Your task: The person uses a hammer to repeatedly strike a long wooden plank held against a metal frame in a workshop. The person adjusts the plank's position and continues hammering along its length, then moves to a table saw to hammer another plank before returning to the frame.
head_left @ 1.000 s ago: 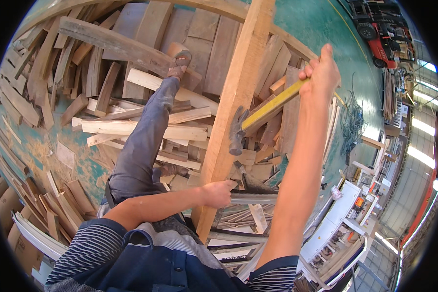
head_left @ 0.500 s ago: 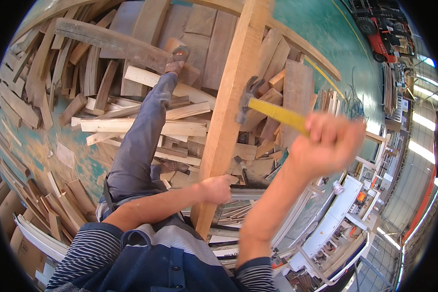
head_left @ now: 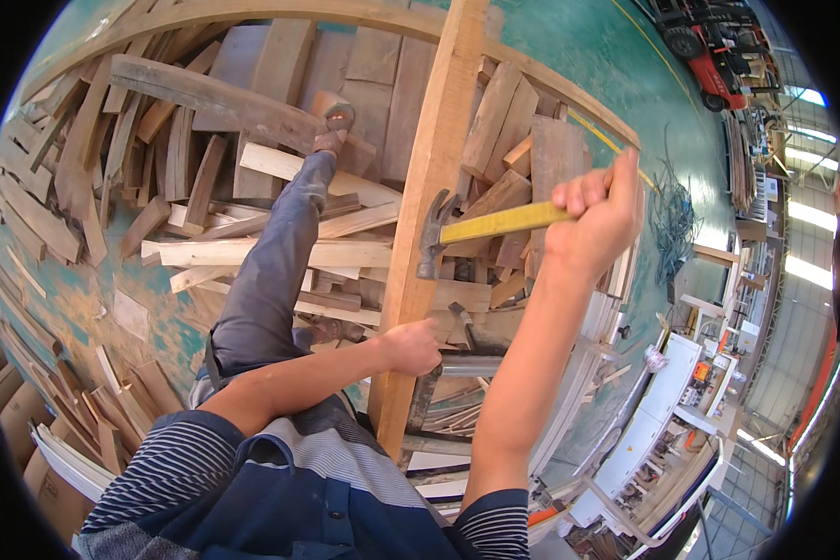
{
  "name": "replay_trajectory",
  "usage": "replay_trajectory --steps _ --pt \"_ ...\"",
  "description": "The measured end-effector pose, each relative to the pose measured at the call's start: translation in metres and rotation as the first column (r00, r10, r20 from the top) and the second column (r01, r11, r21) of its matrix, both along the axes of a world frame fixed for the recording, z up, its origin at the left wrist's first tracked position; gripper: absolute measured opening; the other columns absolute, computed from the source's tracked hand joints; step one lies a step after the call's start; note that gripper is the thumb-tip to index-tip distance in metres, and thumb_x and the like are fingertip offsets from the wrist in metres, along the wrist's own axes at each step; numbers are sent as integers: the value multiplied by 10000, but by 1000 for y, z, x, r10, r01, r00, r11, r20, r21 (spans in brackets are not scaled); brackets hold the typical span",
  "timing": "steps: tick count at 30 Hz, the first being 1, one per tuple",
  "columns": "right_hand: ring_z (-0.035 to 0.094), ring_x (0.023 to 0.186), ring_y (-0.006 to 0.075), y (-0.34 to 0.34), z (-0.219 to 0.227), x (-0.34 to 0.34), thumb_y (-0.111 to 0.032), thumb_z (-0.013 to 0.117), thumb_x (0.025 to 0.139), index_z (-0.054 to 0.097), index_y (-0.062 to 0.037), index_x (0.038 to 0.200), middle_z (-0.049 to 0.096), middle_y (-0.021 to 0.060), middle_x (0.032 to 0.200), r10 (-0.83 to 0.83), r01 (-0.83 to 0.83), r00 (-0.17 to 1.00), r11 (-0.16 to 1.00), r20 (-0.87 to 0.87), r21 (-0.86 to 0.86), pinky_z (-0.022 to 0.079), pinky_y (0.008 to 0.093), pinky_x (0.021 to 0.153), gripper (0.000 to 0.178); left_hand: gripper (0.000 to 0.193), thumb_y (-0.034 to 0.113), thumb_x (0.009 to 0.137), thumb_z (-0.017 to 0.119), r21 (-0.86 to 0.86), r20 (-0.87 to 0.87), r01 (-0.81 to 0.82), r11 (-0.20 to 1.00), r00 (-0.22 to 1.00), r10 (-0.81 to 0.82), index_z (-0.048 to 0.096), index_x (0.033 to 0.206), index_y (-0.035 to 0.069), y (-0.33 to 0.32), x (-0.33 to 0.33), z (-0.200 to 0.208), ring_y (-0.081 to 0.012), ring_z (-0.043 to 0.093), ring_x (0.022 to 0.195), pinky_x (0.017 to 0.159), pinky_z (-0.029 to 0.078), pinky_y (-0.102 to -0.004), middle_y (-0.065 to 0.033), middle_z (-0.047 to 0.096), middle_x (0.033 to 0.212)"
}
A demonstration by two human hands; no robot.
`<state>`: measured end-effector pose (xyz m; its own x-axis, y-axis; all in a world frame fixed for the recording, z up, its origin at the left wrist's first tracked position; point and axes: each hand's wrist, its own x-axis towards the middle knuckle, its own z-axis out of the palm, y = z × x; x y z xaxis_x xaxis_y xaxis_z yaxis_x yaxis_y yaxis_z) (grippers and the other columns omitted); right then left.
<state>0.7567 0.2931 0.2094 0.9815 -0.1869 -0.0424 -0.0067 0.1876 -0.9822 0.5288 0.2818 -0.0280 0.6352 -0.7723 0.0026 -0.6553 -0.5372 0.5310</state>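
Along a pale beam (head_left: pixel 439 159), left hand (head_left: pixel 411 347) lies low and right hand (head_left: pixel 602 205) grips a hammer (head_left: pixel 495 224)

At the far left, weathered wood pieces (head_left: pixel 79 177) lie heaped at many angles, some of them curved. At the near left, narrow slats (head_left: pixel 112 411) lean together just beside a white curved rail (head_left: pixel 75 462). Right of these, the person's leg (head_left: pixel 271 261) in grey trousers stretches away, its sandalled foot (head_left: pixel 336 117) far off among the planks, with light boards (head_left: pixel 350 254) lying on both sides of the leg.

Down the middle, the beam runs from near the person's body to the far edge of view. The left hand sits against its near part, fingers curled in; whether they pinch something small I cannot tell. Farther along, the steel hammer head overlaps the beam, though contact between them is unclear. The yellow handle points right, into the right hand, which is closed firmly around its end. Between the forearms, a small dark-headed tool (head_left: pixel 462 322) lies among the scraps.

On the right, a dark tangle of strips (head_left: pixel 674 224) rests on the green floor (head_left: pixel 579 47). A red forklift (head_left: pixel 719 70) stands at the far right, and a long white machine (head_left: pixel 658 392) at the near right.
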Motion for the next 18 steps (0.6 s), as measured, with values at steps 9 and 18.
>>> replay_trajectory --steps 9,18 --pt "349 513 129 51 -22 127 -292 640 1043 485 -63 933 360 -12 655 -32 14 988 993 -148 -119 331 317 482 298 141 249 803 675 -26 33 74 997 997 -74 770 726 179 -1 -2 -4 -169 694 840 906 443 -333 31 742 755" --pt "317 499 119 20 -27 152 -306 654 1032 436 -104 853 351 -10 645 -169 170 985 986 -26 2 340 333 499 347 124 248 766 677 -78 28 15 997 1000 -13 755 704 174 -3 -6 -7 -168 682 853 887 456 -313 42 729 752"
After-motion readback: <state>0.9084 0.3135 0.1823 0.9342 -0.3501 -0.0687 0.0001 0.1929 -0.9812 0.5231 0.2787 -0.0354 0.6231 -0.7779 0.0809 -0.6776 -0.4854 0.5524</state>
